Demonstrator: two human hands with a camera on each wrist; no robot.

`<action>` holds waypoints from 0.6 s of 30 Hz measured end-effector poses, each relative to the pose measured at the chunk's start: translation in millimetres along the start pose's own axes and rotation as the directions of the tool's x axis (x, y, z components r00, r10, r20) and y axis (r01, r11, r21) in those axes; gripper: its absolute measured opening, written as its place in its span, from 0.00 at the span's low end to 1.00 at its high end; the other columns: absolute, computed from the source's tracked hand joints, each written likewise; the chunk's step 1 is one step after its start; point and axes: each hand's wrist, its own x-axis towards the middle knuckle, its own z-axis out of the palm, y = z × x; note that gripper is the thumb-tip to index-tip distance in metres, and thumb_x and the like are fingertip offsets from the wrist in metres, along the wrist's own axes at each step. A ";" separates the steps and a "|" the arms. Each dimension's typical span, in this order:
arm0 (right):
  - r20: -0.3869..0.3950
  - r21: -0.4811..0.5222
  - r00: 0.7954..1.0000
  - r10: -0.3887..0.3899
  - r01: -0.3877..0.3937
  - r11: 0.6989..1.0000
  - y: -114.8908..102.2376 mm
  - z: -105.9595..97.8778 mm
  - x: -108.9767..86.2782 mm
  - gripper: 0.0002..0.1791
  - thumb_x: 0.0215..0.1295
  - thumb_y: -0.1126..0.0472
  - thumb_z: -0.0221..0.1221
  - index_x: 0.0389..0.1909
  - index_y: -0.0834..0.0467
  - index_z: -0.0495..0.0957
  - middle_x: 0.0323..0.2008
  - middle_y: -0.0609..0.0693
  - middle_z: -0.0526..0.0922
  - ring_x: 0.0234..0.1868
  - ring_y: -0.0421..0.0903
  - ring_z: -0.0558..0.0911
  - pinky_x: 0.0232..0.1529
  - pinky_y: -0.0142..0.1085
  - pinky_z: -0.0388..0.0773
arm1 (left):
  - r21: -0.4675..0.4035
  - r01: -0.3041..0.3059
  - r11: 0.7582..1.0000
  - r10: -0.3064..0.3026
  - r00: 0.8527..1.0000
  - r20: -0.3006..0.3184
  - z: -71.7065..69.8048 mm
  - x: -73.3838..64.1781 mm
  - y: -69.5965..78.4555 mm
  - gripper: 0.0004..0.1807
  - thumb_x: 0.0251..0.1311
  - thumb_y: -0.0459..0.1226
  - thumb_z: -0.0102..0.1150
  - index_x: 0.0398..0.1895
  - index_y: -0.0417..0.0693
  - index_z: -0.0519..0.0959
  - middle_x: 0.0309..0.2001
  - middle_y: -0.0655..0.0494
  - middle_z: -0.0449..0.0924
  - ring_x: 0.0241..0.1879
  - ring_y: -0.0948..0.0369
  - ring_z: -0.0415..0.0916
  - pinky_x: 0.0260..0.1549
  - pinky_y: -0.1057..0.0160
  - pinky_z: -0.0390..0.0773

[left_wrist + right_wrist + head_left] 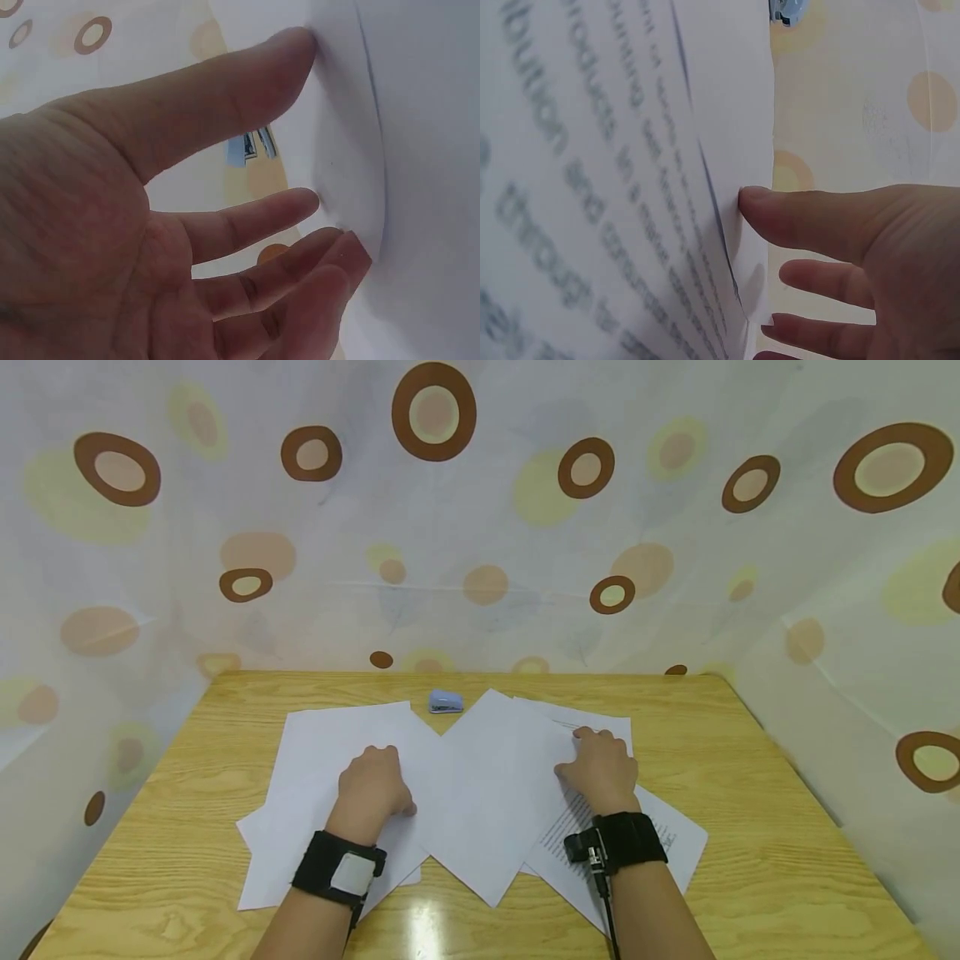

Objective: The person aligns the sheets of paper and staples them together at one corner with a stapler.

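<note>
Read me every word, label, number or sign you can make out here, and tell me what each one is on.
"through", on the printed sheet in the right wrist view
"products", same sheet
"and", same sheet
"bution", same sheet, start of the word cut off
Other words there: too blurred to read surely.
Head view, printed sheets at right: lines too small to read.
Stapler: no readable label.

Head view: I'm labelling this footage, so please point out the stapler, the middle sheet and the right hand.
Stapler (446,700): head view, pale body.
Middle sheet (489,802): head view, blank centre.
Right hand (602,768): head view, back of the hand.
</note>
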 end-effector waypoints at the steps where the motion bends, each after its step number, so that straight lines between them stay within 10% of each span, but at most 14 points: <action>1: -0.003 0.000 1.000 -0.001 0.001 1.000 -0.1 -0.2 -0.3 0.37 0.58 0.53 0.72 0.68 0.62 0.76 0.60 0.70 0.80 0.60 0.70 0.78 0.53 0.66 0.78 | -0.003 -0.002 1.000 0.002 1.000 -0.005 0.9 0.8 -0.2 0.37 0.41 0.40 0.85 0.54 0.30 0.80 0.46 0.34 0.83 0.39 0.46 0.82 0.42 0.44 0.86; 18: -0.049 0.061 0.998 0.029 -0.026 0.998 4.2 -0.2 5.7 0.09 0.68 0.65 0.59 0.47 0.60 0.81 0.40 0.60 0.86 0.36 0.57 0.81 0.35 0.49 0.74 | 0.005 -0.018 1.000 0.019 0.998 -0.063 -7.4 1.5 -0.6 0.08 0.59 0.30 0.63 0.40 0.37 0.85 0.31 0.43 0.84 0.26 0.54 0.78 0.20 0.54 0.80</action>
